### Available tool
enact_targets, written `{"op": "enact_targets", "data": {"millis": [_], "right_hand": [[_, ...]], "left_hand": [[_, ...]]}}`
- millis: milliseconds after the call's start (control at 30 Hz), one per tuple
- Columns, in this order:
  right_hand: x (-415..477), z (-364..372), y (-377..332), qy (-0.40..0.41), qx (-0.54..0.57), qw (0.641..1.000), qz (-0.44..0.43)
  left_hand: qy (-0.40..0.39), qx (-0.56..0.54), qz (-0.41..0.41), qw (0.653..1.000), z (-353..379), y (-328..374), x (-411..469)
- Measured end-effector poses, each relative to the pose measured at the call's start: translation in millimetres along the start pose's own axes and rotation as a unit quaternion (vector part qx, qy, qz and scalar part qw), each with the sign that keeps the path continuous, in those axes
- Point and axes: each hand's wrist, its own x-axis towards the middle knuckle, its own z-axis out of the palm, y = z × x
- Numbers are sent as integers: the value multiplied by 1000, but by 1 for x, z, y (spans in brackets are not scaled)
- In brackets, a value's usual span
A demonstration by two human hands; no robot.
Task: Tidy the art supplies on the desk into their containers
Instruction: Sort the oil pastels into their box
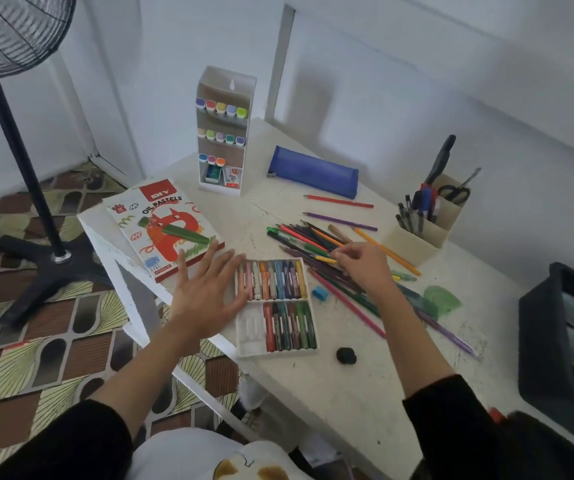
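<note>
- Desk [347, 393]: white and scratched, with all the art things spread on it.
- Oil pastels box [160, 230]: laid flat at the far left corner of the desk, with a green pastel resting on top.
- Marker stand [224, 133]: stood upright at the back, with rows of markers already in it.
- Pencil case [313, 171]: blue, zipped shut it seems, laid at the back, past the pencils.
- Pastel tray [250, 327]: placed between the two hands, nearly full, with one bare slot at the near left.
- Pen holder [413, 244]: found far right of the pencils, with pens and scissors in it.
- Pencils [313, 237]: heaped in a loose pile just right of the tray. Most are slanted from far left to near right, and part of the pile is covered by a hand.
- Left hand [205, 296]: held flat with fingers spread wide, and nothing is gripped. The tray's left edge is touched by the fingertips.
- Right hand [365, 268]: placed right over the pile, so it is the nearer hand for the pencils. Its fingers are bent down onto them, but it cannot be told if a pencil is pinched.
- Sharpener [320, 293]: small and blue, left between the tray and the pile.
</note>
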Motion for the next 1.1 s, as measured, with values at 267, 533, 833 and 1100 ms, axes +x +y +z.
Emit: {"op": "enact_targets", "data": {"millis": [267, 533, 833, 1100], "right_hand": [[73, -15, 13, 43, -177, 983, 0], [81, 4, 20, 86, -175, 981, 11], [26, -4, -1, 81, 185, 979, -36], [-53, 30, -10, -181, 241, 953, -27]], "left_hand": [[7, -5, 3, 1000, 3, -2, 0], [-9, 3, 6, 1000, 1, -2, -1], [-34, 36, 15, 999, 2, -3, 2], [-52, 21, 5, 998, -1, 0, 3]]}}
